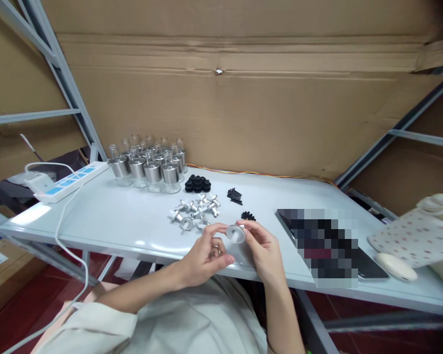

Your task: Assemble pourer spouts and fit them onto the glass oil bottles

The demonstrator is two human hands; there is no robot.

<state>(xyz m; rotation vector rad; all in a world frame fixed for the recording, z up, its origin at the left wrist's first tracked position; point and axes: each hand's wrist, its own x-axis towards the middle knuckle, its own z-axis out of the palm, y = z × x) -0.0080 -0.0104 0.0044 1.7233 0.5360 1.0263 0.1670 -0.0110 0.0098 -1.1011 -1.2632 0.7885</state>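
My right hand (266,248) pinches a silver spout piece with a round flange (236,234) between thumb and fingers, above the table's front edge. Beside it, my left hand (207,255) has its index fingertip close to or touching the flange's left side; its thumb is stretched out apart from the curled fingers, and I see nothing in it. Just beyond my hands lies a loose pile of similar silver spout pieces (186,223). Small black rings (248,216), thin black sticks (235,195) and a cluster of black stoppers (197,184) sit farther back.
Several glass bottles with metal sleeves (153,173) stand at the back left. A white power strip (72,182) with a plugged-in charger and cable lies at the left. To the right are a dark, blurred-out flat device (369,268), a white oval object (395,266) and a spotted pouch (409,236). Cardboard (243,108) walls the back.
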